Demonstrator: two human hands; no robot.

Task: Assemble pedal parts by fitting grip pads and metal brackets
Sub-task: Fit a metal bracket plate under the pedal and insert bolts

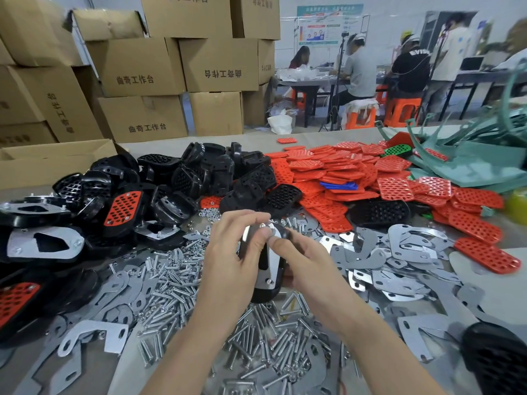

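Black plastic and bright steel are held together over the middle of the tabletop (328, 137), toward its near edge: a pedal body (266, 293) with a metal bracket (273, 263) laid on its back is lifted just above the heap of bolts (171, 280). The body is gripped by the left hand (233, 252), whose fingers are curled round its left side and far end, seemingly so that the bracket cannot slide while it is fastened. The far end of the bracket is pinched by the thumb and forefinger of the right hand (308, 263), which are closed together on something small. It is judged to be a nut turned onto a bolt end, but the piece itself is hidden by the fingertips. One screw end (269, 280) is seen at the near end of the bracket, so the fastening is probably half done. The supplies are kept within reach for this work: small nuts (209, 213) just beyond the hands, loose brackets (399, 252) toward the right edge, red grip pads (342, 169) toward the far right corner, empty black bodies (205, 169) toward the far edge, and finished pedals (122, 208) toward the left edge.
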